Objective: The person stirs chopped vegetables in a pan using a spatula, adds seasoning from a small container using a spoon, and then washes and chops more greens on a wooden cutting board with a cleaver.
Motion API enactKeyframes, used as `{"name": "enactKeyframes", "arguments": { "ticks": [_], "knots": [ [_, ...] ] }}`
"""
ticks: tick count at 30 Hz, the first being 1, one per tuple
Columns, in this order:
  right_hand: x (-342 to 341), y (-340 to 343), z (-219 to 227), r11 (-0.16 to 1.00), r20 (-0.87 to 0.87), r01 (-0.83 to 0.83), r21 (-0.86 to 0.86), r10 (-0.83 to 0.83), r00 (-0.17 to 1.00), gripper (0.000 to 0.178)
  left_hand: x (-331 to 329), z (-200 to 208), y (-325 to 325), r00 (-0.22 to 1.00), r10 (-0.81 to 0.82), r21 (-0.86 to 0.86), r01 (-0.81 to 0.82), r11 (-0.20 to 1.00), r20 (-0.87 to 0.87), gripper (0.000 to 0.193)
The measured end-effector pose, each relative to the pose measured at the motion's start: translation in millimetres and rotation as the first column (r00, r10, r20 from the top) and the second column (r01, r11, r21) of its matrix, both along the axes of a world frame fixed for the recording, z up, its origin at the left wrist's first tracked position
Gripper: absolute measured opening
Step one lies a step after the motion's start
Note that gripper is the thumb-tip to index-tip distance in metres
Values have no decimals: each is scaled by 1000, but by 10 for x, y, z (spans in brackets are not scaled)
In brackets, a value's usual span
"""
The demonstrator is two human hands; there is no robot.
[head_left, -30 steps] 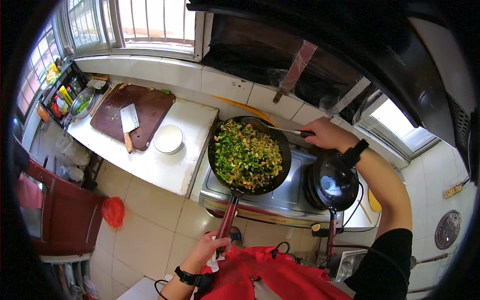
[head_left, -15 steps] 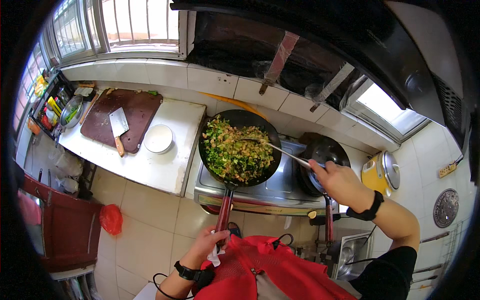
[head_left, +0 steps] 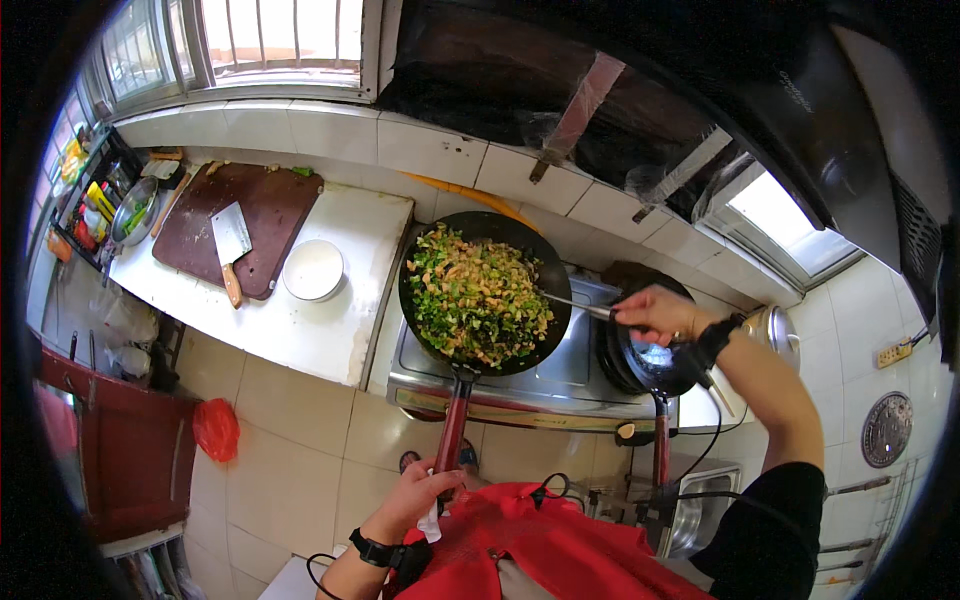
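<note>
My left hand (head_left: 408, 497) is closed around the reddish-brown handle (head_left: 455, 425) of a black wok (head_left: 556, 275), with a crumpled white cloth or tissue (head_left: 430, 526) under the fingers. The wok rests on the left side of the stove and holds a heap of chopped green and light-brown food (head_left: 475, 297). To the right of the wok, my right hand (head_left: 658, 315) grips a cooking utensil (head_left: 572, 302) with a metal shaft and dark handle. Its working end lies at the right edge of the food, hidden there, so its shape cannot be made out.
A second dark pan (head_left: 665, 375) sits on the stove's (head_left: 500, 398) right side. On the left counter (head_left: 345, 250) are a cutting board (head_left: 185, 240) with a cleaver (head_left: 231, 235), and a white bowl (head_left: 313, 270). A yellow cooker (head_left: 785, 335) stands right; a range hood (head_left: 830, 130) overhangs.
My right hand has shifted slightly up and turned, drawing the utensil toward the right side of the wok. The food is heaped more centrally. My left hand keeps its hold on the handle.
</note>
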State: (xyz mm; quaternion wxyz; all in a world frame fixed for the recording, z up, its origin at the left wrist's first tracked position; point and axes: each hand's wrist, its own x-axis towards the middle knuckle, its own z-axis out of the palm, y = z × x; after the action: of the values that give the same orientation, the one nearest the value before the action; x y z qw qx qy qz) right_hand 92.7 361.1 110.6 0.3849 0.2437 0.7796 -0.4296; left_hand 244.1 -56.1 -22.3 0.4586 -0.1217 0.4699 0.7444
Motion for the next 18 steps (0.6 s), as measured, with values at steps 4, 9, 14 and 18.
{"name": "enactKeyframes", "arguments": {
  "ticks": [4,9,14,18],
  "knots": [
    [483,-211,-226,999,-184,13,33,-7,983,40,-30,113,18,1000,-17,-72,16,997,-19,13],
    [780,-373,-127,807,-526,-281,520,562,638,46,-38,136,5,999,-29,-94,26,995,-26,14],
    [989,-663,151,667,-518,-294,685,729,447,44,-38,58,11,1000,-29,-10,29,1000,1,16],
    [1144,-983,379,484,-360,-260,836,840,405,46,-38,27,13,1000,-16,32,17,999,-16,18]
  ]
}}
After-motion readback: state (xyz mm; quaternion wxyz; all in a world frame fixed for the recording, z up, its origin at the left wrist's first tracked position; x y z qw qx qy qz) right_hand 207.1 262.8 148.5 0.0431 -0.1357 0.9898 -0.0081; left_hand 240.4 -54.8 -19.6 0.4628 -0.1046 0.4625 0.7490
